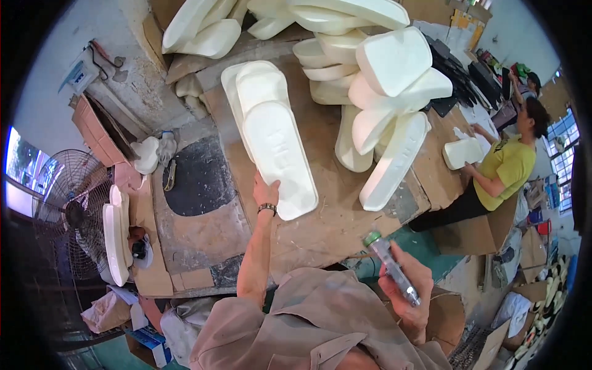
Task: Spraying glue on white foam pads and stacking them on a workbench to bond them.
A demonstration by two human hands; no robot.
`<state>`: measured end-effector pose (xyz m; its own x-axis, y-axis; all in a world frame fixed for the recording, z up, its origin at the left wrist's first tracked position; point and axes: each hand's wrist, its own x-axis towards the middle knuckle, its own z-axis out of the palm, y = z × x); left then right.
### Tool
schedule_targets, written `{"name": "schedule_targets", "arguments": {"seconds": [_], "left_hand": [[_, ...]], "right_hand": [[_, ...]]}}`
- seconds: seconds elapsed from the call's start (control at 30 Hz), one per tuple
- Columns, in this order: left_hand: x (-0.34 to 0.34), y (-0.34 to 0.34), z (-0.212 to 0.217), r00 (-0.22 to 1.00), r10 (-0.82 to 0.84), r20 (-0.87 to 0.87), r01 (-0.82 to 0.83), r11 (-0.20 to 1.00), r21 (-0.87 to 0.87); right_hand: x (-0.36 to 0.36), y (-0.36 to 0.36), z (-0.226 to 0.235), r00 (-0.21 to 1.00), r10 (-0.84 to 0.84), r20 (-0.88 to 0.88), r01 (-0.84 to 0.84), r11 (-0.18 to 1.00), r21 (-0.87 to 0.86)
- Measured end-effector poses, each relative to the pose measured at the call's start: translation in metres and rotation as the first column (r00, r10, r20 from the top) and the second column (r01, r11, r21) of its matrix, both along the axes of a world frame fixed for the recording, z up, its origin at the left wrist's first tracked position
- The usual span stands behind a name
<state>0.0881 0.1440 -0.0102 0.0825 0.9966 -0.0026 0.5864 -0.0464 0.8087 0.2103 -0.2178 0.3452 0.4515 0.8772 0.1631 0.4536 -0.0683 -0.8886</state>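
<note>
Pad point(282, 160) lies atop pile point(261, 86) on table point(311, 240); left hand point(266, 191) at its left edge, finger closure indeterminable. Right hand point(415, 283), near right: fingers closed round tool point(395, 269).

A rough, whitish plaster wall point(126, 37) with grey bare patches rises at the far left. Near it on the left, a bright rectangular window point(28, 157) glows bluish white behind a round wire-caged fan point(75, 213). A broad workbench covered with worn brown cardboard point(314, 240) spans the middle. Smooth teal-green floor point(431, 246) shows on the right, beside an open brown cardboard box point(475, 234). Farther right, daylight fills a barred window point(562, 132) below a pale blue wall point(524, 31).
</note>
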Motion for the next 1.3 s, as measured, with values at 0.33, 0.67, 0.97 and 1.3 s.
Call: {"name": "schedule_targets", "arguments": {"seconds": [0.33, 0.67, 0.97, 1.3], "left_hand": [[-0.005, 0.006, -0.015, 0.999, -0.012, 0.037, 0.015, 0.997, -0.08], [-0.022, 0.032, -0.013, 0.979, -0.204, 0.004, 0.203, 0.97, -0.136], [-0.012, 0.038, -0.026, 0.937, -0.301, 0.175, 0.329, 0.931, -0.16], [-0.016, 0.032, -0.013, 0.947, -0.293, 0.135, 0.312, 0.936, -0.16]], "right_hand": [[-0.006, -0.021, -0.001, 0.999, 0.04, -0.015, -0.04, 0.999, -0.024], [-0.013, -0.042, -0.006, 0.999, -0.014, -0.03, 0.015, 0.999, 0.028], [-0.017, -0.023, -0.007, 0.998, 0.06, 0.006, -0.06, 0.99, 0.127], [-0.009, -0.026, -0.007, 0.998, 0.056, -0.04, -0.055, 0.998, 0.027]]}}
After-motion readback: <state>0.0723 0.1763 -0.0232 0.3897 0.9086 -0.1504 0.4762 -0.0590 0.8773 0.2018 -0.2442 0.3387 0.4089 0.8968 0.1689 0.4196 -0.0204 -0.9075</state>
